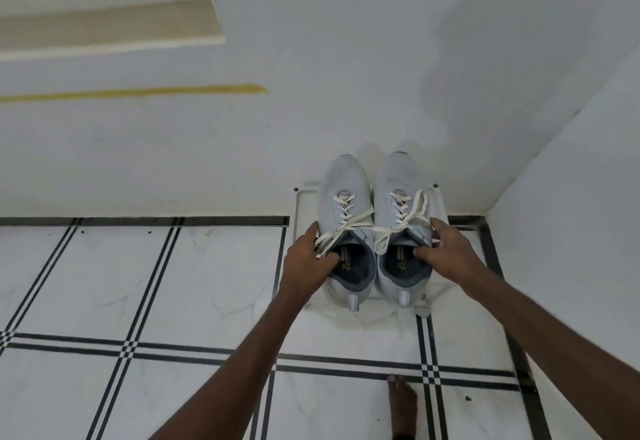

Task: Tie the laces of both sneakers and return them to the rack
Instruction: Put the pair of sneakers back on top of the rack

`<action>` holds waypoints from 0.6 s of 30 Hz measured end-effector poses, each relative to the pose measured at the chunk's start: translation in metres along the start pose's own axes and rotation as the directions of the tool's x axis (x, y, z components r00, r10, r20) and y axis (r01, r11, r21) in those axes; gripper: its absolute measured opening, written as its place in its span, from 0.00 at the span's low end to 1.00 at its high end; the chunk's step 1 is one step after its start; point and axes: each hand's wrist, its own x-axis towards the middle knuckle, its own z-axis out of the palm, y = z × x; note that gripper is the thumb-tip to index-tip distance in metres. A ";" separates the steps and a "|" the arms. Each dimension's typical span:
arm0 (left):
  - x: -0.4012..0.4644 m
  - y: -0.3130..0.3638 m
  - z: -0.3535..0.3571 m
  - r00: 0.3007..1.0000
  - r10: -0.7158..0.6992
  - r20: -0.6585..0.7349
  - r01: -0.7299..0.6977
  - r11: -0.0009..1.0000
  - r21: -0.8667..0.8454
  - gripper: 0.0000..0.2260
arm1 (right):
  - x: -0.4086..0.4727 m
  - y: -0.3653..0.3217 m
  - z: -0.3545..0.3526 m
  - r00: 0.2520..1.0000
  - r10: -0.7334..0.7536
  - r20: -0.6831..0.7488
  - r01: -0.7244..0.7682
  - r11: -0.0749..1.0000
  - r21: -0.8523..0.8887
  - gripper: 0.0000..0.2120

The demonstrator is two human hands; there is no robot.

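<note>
Underfoot: white floor (194, 287) tiles crossed by bands of thin black lines, with a solid black strip where they meet the wall (214, 162). That wall is plain white, marked by a yellow streak (138, 92) at upper left and a cream ledge (104, 29) above it; a second white wall closes the corner on the right.

Rack (440, 202): low, white, set on the floor in that corner against the wall.

Sneakers: two, pale grey, side by side on the rack, toes to the wall, heels toward you. Left sneaker (343, 193) and right sneaker (398, 180) almost touch. White laces (349, 228) lie loose across both tongues, ends trailing.

Your left hand (306, 259) grips the left sneaker's collar, thumb inside the opening, fingers curled on the outer side. Your right hand (443, 249) grips the right sneaker's collar likewise.

Your bare foot (401, 401) stands on the tiles, near the bottom edge.
</note>
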 end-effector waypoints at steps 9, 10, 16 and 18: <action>0.129 -0.015 0.051 0.987 -0.144 0.066 0.141 0.989 0.048 0.17 | 0.147 0.019 0.017 0.994 0.074 0.076 -0.074 0.997 0.001 0.20; 0.137 -0.018 0.056 0.985 -0.153 0.075 0.149 0.988 0.051 0.17 | 0.156 0.023 0.020 0.994 0.086 0.074 -0.085 0.996 -0.005 0.19; 0.168 -0.074 0.111 0.972 -0.196 0.130 0.186 0.979 0.081 0.15 | 0.203 0.078 0.058 0.981 0.169 0.099 -0.161 0.983 -0.087 0.18; 0.172 -0.094 0.128 0.971 -0.191 0.143 0.179 0.980 0.091 0.18 | 0.211 0.097 0.069 0.977 0.183 0.109 -0.173 0.980 -0.097 0.20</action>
